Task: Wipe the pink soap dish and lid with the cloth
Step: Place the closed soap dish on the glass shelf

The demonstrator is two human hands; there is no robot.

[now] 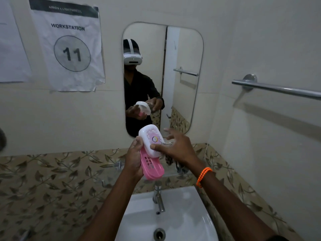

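Observation:
My left hand (134, 159) grips the pink soap dish (152, 168) and holds it up over the sink, tilted. The white lid (150, 138) with a pink pattern and a round sticker sits on the dish's upper end. My right hand (175, 146) pinches the lid's right edge with the thumb, its other fingers spread behind. A dark patterned cloth (169, 160) hangs under the right palm, mostly hidden by the hand.
A white sink (196, 221) with a chrome tap (159, 197) lies below the hands. A mirror (182, 75) hangs on the wall ahead, a steel towel rail (278, 88) on the right. Leaf-patterned tiles (52, 180) run behind the sink.

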